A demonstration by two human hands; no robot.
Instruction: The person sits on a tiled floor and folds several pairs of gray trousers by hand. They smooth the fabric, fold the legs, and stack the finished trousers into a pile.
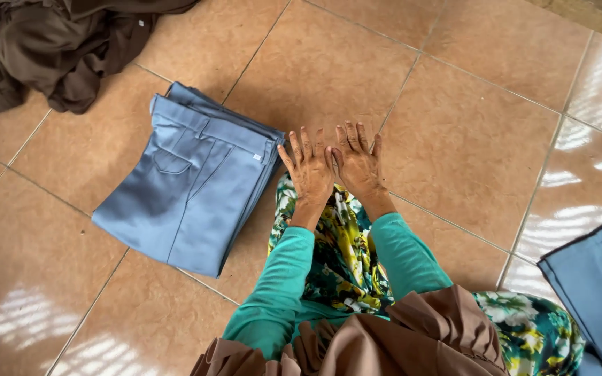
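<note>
Two flat open hands: left hand (pixel 309 169), right hand (pixel 358 165); folded blue trousers (pixel 189 182) waistband far, long axis toward person.

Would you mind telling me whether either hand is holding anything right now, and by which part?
Nothing is held. The left hand and right hand lie open, fingers spread, side by side above the floor tiles, beside the folded blue trousers.
</note>
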